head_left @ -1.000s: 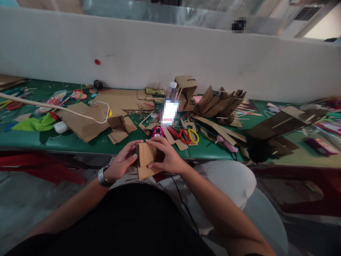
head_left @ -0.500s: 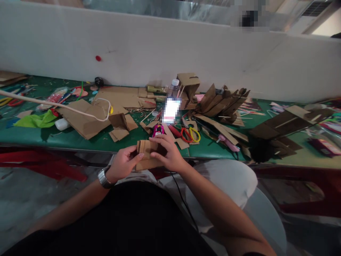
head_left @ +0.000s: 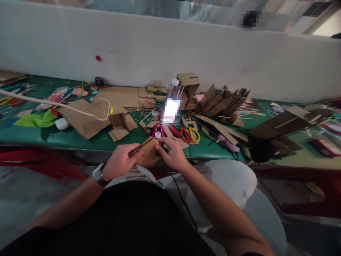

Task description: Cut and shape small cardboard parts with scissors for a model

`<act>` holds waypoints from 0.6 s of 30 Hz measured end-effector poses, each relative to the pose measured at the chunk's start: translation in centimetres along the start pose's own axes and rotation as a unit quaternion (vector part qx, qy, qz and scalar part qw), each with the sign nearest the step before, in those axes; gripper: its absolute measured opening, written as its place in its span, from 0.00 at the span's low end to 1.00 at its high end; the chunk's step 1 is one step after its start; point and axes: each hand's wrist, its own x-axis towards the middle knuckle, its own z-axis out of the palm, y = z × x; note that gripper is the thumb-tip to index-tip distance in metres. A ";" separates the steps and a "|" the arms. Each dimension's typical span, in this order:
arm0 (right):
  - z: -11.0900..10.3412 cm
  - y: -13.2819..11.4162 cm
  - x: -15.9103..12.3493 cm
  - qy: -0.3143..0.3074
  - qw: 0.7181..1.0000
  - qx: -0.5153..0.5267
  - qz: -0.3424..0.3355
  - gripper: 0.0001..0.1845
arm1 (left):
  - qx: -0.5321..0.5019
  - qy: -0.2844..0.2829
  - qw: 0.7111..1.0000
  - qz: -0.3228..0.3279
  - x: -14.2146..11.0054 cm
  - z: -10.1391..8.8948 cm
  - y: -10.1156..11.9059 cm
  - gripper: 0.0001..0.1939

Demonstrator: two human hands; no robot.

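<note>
A small folded brown cardboard piece [head_left: 148, 153] is held over my lap, just in front of the green table's near edge. My left hand [head_left: 119, 164], with a wristwatch on its wrist, grips the piece's left end, fingers curled round it. My right hand [head_left: 172, 153] pinches its right side, fingers closed on the cardboard. The piece lies tilted, its upper edge turned towards me. A pink glue bottle [head_left: 158, 132] stands on the table just beyond my fingers.
The green table [head_left: 66, 140] is strewn with cardboard sheets [head_left: 85, 121], folded cardboard shapes [head_left: 222, 101], red and yellow scissors [head_left: 189, 134], a pink glue gun [head_left: 229, 144], a plastic bottle [head_left: 173, 89] and a white cord [head_left: 53, 105]. A white wall [head_left: 160, 53] stands behind.
Both hands have turned the cardboard piece from standing upright with its face towards me to lying tilted and flatter. The hands have risen slightly towards the table edge.
</note>
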 end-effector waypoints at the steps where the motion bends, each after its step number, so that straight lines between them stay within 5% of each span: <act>1: -0.1 -0.1 -0.1 -0.020 1.000 -0.008 -0.019 0.16 | 0.006 -0.013 1.000 0.012 0.2 -0.6 0.1 0.13; 5: 0.3 -0.3 -0.7 -0.085 0.995 0.053 -0.009 0.23 | 0.015 -0.057 0.997 0.051 0.7 -2.3 1.1 0.13; 10: 1.3 -0.2 -1.4 -0.062 0.993 0.097 -0.017 0.31 | 0.023 -0.045 0.993 0.109 0.9 -2.8 2.6 0.12; 18: 2.0 0.0 -1.9 -0.037 0.993 0.107 -0.032 0.28 | 0.038 -0.002 0.993 0.115 1.0 -2.4 2.8 0.12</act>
